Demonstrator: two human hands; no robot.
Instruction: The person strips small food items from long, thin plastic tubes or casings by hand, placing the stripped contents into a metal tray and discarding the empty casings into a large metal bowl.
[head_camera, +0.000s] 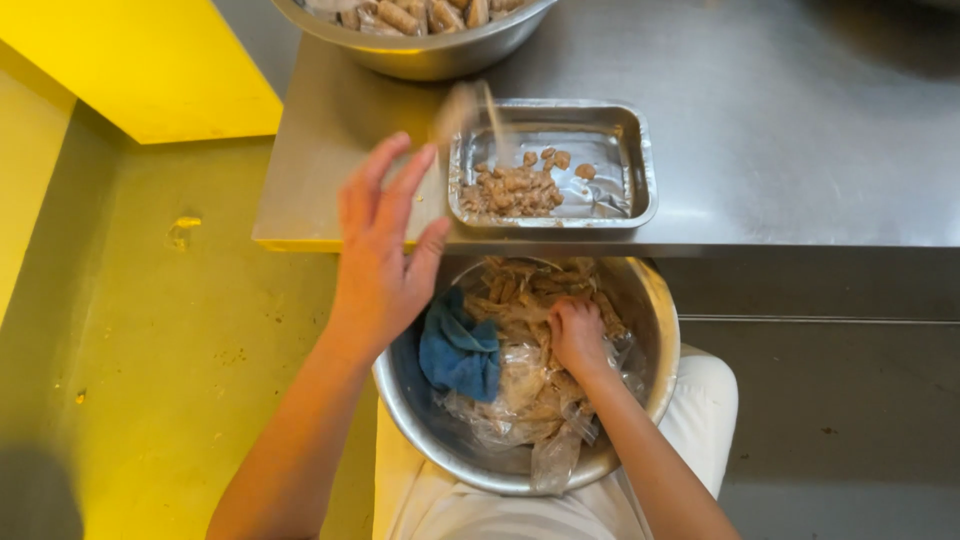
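Note:
My left hand (382, 245) is raised with its fingers spread above the left rim of a large metal bowl (655, 300) on my lap. Just beyond its fingertips a blurred thin piece (472, 108) is in the air over the rectangular metal tray (640, 165). The tray holds a small heap of brown chunks (512, 188). My right hand (578, 335) is down inside the bowl, fingers curled into brown strips (525, 290) and crumpled clear plastic (520, 395). A blue cloth (458, 350) lies in the bowl's left side.
The tray sits at the near edge of a steel table (800, 120). A second metal bowl (420, 50) of brown pieces stands at the table's far edge. Green floor (180, 350) and a yellow block (140, 60) lie to the left.

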